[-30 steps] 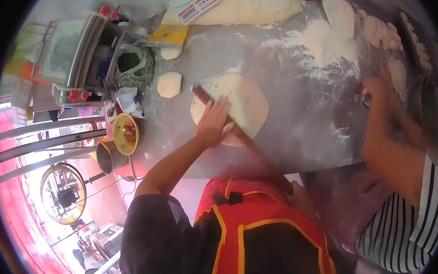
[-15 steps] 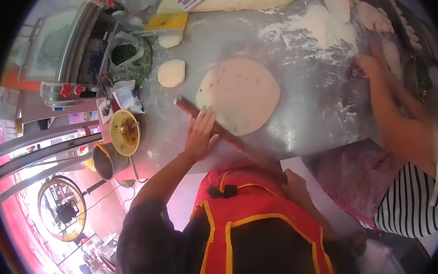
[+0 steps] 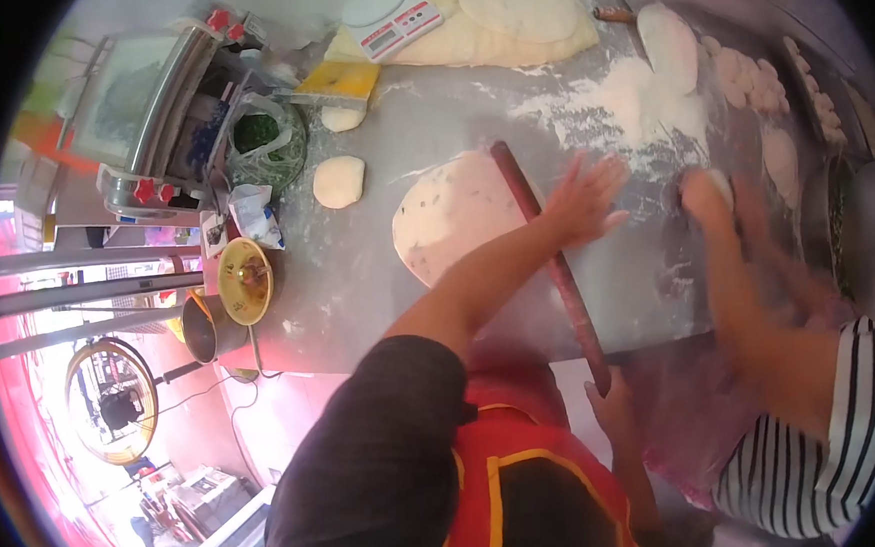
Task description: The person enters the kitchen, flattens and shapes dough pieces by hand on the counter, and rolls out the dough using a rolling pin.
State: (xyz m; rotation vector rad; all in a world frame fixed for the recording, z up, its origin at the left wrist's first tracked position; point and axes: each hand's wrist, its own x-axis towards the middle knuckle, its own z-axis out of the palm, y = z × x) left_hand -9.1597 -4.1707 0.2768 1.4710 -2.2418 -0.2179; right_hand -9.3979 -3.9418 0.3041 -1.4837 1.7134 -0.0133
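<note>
A flat round sheet of dough [image 3: 444,213] with dark green specks lies on the metal table. Across its right side runs a long wooden rolling pin [image 3: 557,266], tilted toward my body. My left hand [image 3: 586,200] is stretched out with fingers spread, just right of the pin, over the floury table; its wrist crosses above the pin. At the near end of the pin, by the table's front edge, my right hand [image 3: 611,399] is wrapped round it. A small ball of dough [image 3: 339,181] sits left of the sheet.
A co-worker's hands [image 3: 709,200] work at the right by several dough pieces [image 3: 746,74]. A scale [image 3: 392,21] rests on a large dough slab [image 3: 503,29] at the back. At the left are a bag of greens [image 3: 259,134], a yellow scraper [image 3: 338,82] and a yellow bowl [image 3: 245,281].
My left hand has come off the pin's far part and moved right over the flour. The pin has swung right, from the sheet's near left edge to its right side.
</note>
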